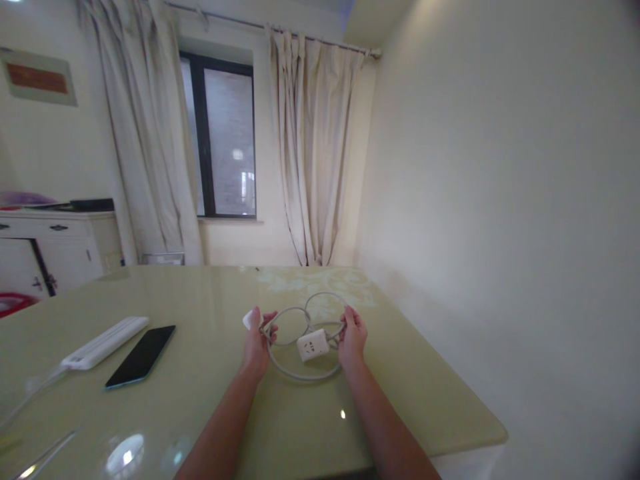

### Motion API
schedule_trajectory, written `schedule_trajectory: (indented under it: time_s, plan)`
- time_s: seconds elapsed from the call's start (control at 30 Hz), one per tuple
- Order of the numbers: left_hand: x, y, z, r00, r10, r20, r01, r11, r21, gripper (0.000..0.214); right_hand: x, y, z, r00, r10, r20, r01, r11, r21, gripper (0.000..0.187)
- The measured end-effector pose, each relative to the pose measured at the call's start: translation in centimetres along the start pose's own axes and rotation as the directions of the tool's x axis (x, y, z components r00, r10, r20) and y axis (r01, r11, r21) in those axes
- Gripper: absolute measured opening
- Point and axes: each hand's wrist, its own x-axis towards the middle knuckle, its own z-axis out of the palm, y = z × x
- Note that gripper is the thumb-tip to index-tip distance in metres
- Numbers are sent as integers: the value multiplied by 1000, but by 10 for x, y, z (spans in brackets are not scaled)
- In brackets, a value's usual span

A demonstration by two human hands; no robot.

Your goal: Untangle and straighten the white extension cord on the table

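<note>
One white plug is being clasped by my left grip, nine o'clock of the white rectangular socket; my right grip is pinching looped grey cable at three o'clock, over the pale-green bench.

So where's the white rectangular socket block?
Head view, lower middle: the white rectangular socket block is just left of the right hand, amid grey cable loops.

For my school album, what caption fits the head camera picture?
Left hand and right hand hold a looped grey cord, a white socket block between them.
</note>
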Motion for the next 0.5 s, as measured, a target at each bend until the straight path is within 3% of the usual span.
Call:
schedule_trajectory:
  time_s: [0.13,0.23,0.4,0.5]
  plan:
    - [2,3,-1,1000,0,-11,0,999,-35,41,8,-10,-4,988,137,74,-146,981,130,42]
    - [5,2,-3,996,83,-24,-84,996,-18,42,19,-20,-12,969,158,189,-198,956,216,38]
    - [9,-6,-9,955,283,92,-298,911,286,54,27,-38,-27,907,93,410,-243,911,332,30]
    - [12,-11,-12,954,290,73,-296,886,358,55,26,-48,-31,869,77,489,-285,886,367,27]
